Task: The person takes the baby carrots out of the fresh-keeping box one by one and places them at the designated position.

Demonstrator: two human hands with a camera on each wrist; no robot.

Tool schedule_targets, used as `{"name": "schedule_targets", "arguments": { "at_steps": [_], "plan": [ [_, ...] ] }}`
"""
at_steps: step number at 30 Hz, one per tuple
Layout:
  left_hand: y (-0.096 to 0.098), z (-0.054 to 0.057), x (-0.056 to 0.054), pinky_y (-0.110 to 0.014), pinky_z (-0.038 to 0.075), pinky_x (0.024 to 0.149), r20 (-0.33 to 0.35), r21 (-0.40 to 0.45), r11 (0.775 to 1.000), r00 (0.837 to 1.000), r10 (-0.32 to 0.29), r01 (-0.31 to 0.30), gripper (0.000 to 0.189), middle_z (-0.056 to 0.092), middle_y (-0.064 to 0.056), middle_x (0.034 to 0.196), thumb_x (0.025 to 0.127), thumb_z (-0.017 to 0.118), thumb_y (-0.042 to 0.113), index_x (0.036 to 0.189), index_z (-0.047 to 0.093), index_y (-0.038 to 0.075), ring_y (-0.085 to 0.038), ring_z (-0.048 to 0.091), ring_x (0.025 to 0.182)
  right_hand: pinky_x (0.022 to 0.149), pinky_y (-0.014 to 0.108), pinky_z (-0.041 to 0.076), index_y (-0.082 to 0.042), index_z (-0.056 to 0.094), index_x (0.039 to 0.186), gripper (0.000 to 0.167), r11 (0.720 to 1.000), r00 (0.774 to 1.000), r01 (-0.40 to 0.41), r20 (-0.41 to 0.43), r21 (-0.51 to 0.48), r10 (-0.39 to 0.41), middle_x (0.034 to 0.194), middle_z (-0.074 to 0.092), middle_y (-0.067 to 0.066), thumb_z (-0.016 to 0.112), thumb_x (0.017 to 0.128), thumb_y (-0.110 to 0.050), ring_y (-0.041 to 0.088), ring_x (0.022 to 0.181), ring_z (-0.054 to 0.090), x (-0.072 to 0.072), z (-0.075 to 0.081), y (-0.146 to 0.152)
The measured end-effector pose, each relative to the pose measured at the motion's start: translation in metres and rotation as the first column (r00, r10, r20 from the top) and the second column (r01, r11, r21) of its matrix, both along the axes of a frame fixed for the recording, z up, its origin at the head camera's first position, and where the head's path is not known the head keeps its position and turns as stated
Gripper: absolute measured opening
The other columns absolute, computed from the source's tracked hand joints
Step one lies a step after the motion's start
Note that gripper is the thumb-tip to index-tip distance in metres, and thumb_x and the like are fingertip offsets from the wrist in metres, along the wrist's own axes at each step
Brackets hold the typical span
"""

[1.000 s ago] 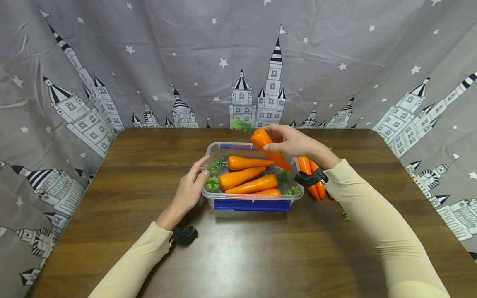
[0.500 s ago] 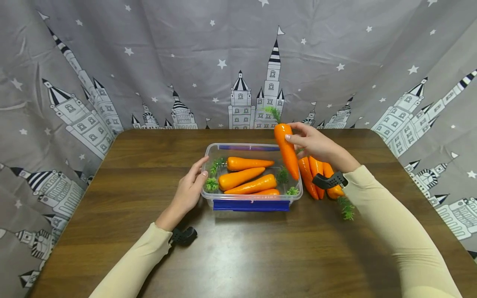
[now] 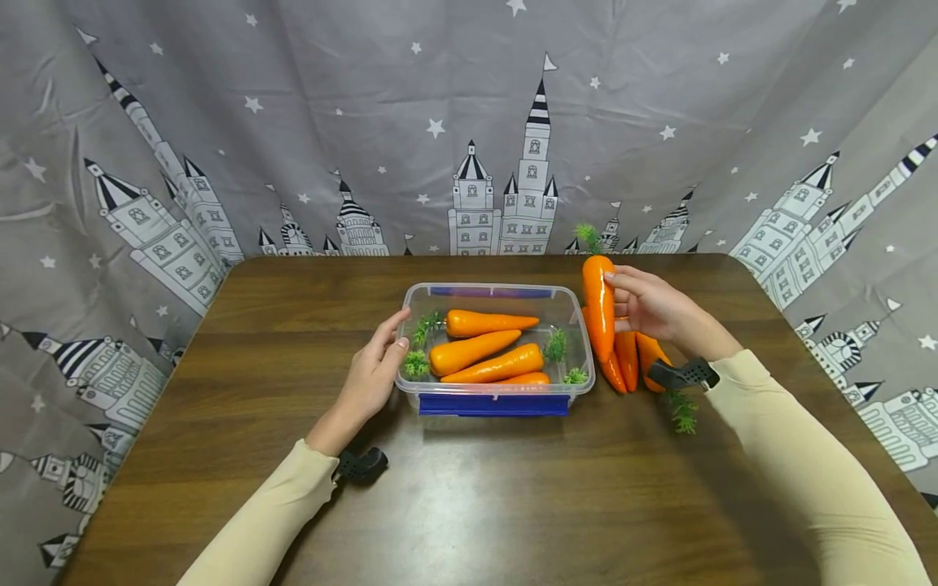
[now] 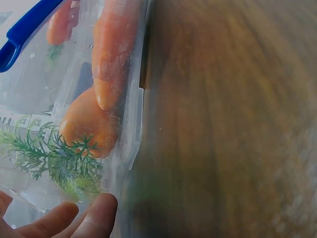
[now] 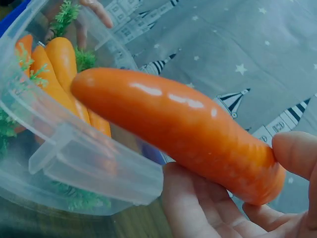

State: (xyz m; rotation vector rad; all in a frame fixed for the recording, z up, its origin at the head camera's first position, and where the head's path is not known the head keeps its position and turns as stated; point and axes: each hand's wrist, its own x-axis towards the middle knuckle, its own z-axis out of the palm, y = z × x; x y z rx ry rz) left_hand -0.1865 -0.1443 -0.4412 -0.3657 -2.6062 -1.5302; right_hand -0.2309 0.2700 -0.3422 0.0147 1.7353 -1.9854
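Note:
My right hand (image 3: pixel 652 305) pinches a toy carrot (image 3: pixel 600 305) near its thick end, with the thumb on one side and fingers behind. The carrot hangs tip down, its green top (image 3: pixel 588 237) upward, just beyond the right end of a clear plastic box (image 3: pixel 496 389). In the right wrist view the held carrot (image 5: pixel 183 131) fills the middle. My left hand (image 3: pixel 372 370) rests against the box's left end with fairly straight fingers; its fingertips (image 4: pixel 101 210) also show low in the left wrist view. Inside the box lie several carrots (image 3: pixel 494 364) with green tops.
More carrots (image 3: pixel 626 358) lie on the wooden table (image 3: pixel 498 505) right of the box, partly hidden by the held one. A green top (image 3: pixel 683 411) sticks out toward the front. A blue clip (image 3: pixel 494 404) runs along the box's front. Behind hangs a grey castle-print curtain (image 3: pixel 293 122).
My right hand has moved right with the carrot, from above the box to beyond its right end. The carrot has swung closer to vertical. The left hand and box stay in place.

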Motion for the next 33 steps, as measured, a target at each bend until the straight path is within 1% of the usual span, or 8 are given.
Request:
{"name": "schedule_targets", "arguments": {
  "at_steps": [4, 10, 13, 17, 20, 24, 28, 33],
  "plan": [
    [0.0, 0.0, 0.0, -0.059, 0.047, 0.1, -0.003, -0.001, 1.0, 1.0, 0.002, -0.002, 0.048, 0.057, -0.024, 0.145, 0.108, 0.043, 0.025, 0.156, 0.041, 0.021, -0.04, 0.058, 0.122, 0.074, 0.032, 0.06, -0.018, 0.042, 0.125, 0.016, 0.996, 1.0, -0.005, 0.006, -0.089, 0.005, 0.092, 0.074, -0.004, 0.042, 0.11, -0.023, 0.014, 0.083, 0.071, 0.006, -0.003, 0.012],
    [0.001, 0.001, 0.0, -0.054, 0.047, 0.095, -0.013, 0.003, 1.0, 1.0, -0.003, 0.003, 0.048, 0.06, -0.025, 0.139, 0.108, 0.043, 0.024, 0.156, 0.041, 0.02, -0.039, 0.059, 0.113, 0.073, 0.033, 0.06, -0.017, 0.034, 0.128, 0.022, 0.989, 1.0, 0.027, 0.005, -0.143, -0.026, 0.092, 0.074, -0.001, 0.044, 0.108, -0.015, 0.015, 0.082, 0.069, 0.013, -0.006, 0.03],
    [0.001, 0.001, -0.001, -0.056, 0.046, 0.098, -0.009, 0.003, 1.0, 1.0, -0.002, 0.002, 0.048, 0.06, -0.026, 0.138, 0.108, 0.043, 0.025, 0.156, 0.041, 0.02, -0.04, 0.058, 0.117, 0.071, 0.033, 0.059, -0.017, 0.032, 0.129, 0.024, 0.989, 0.999, 0.05, 0.004, -0.136, -0.05, 0.092, 0.074, 0.0, 0.042, 0.108, -0.013, 0.015, 0.081, 0.07, 0.016, -0.008, 0.037],
    [0.001, 0.0, -0.001, -0.058, 0.045, 0.1, 0.003, -0.004, 1.0, 1.0, -0.001, 0.001, 0.049, 0.059, -0.027, 0.139, 0.109, 0.042, 0.025, 0.157, 0.04, 0.019, -0.041, 0.057, 0.12, 0.069, 0.032, 0.059, -0.02, 0.033, 0.128, 0.026, 0.989, 0.995, 0.097, 0.023, -0.111, -0.095, 0.091, 0.074, -0.001, 0.045, 0.107, -0.012, 0.014, 0.079, 0.069, 0.018, -0.013, 0.047],
    [0.001, -0.001, -0.001, -0.054, 0.046, 0.096, 0.006, -0.008, 1.0, 1.0, 0.0, 0.0, 0.049, 0.061, -0.026, 0.134, 0.109, 0.042, 0.025, 0.157, 0.04, 0.018, -0.039, 0.058, 0.111, 0.069, 0.032, 0.059, -0.02, 0.035, 0.128, 0.026, 0.986, 0.992, 0.124, 0.035, -0.111, -0.121, 0.092, 0.073, -0.001, 0.047, 0.106, -0.012, 0.014, 0.078, 0.069, 0.019, -0.018, 0.057],
    [0.001, -0.001, 0.0, -0.048, 0.045, 0.089, -0.003, -0.017, 1.0, 1.0, 0.001, -0.001, 0.049, 0.063, -0.024, 0.126, 0.109, 0.042, 0.025, 0.157, 0.04, 0.018, -0.035, 0.057, 0.1, 0.071, 0.034, 0.059, -0.019, 0.037, 0.129, 0.026, 0.981, 0.989, 0.148, 0.026, -0.124, -0.146, 0.092, 0.073, 0.0, 0.047, 0.106, -0.01, 0.014, 0.08, 0.071, 0.02, -0.025, 0.074],
    [0.001, 0.0, 0.0, -0.049, 0.046, 0.09, -0.01, -0.017, 1.0, 1.0, 0.005, -0.005, 0.048, 0.064, -0.024, 0.126, 0.109, 0.042, 0.025, 0.156, 0.041, 0.019, -0.035, 0.058, 0.1, 0.07, 0.033, 0.059, -0.02, 0.039, 0.129, 0.026, 0.982, 0.986, 0.165, 0.006, -0.096, -0.166, 0.095, 0.074, -0.002, 0.048, 0.106, -0.01, 0.013, 0.082, 0.072, 0.021, -0.028, 0.091],
    [0.002, -0.002, -0.001, -0.056, 0.047, 0.097, -0.01, -0.012, 1.0, 1.0, 0.006, -0.006, 0.048, 0.062, -0.026, 0.133, 0.108, 0.042, 0.025, 0.156, 0.041, 0.019, -0.038, 0.06, 0.108, 0.069, 0.032, 0.058, -0.025, 0.039, 0.126, 0.028, 0.982, 0.983, 0.181, 0.007, -0.043, -0.181, 0.095, 0.072, -0.003, 0.049, 0.106, -0.009, 0.013, 0.08, 0.071, 0.02, -0.032, 0.106]
  ]
}}
